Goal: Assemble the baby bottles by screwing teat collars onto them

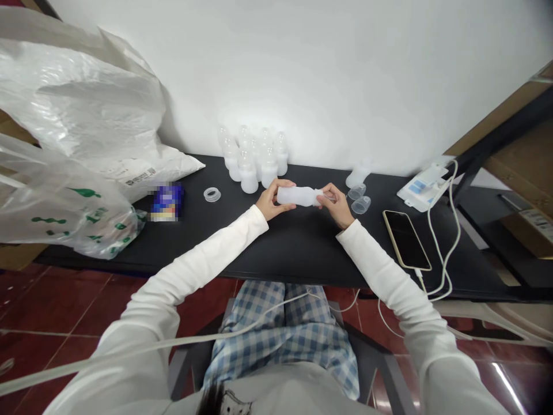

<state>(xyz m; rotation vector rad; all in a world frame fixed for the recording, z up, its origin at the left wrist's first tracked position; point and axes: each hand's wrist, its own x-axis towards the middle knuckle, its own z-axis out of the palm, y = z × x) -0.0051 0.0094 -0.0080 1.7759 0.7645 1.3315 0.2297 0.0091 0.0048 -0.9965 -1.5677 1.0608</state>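
Observation:
A white baby bottle (298,196) lies level above the black table, its neck end pointing right. My left hand (274,202) is closed around its base end, thumb and fingers on opposite sides. At the neck, the fingers of my right hand (334,204) pinch the collar (317,197); part of the tip is hidden by them. Just right of that hand are two clear domed caps (360,204), and behind them stands another white bottle (358,176). Several white bottles with clear caps (249,173) stand grouped at the back, beyond my left hand. Some translucent rings (212,195) lie left of them.
Large plastic bags (86,104) and a blue package (167,202) occupy the table's left side. To the right lie a phone (406,239) with a white cable (444,259) and a white-and-blue packet (423,185). A white wall (324,75) closes off the back.

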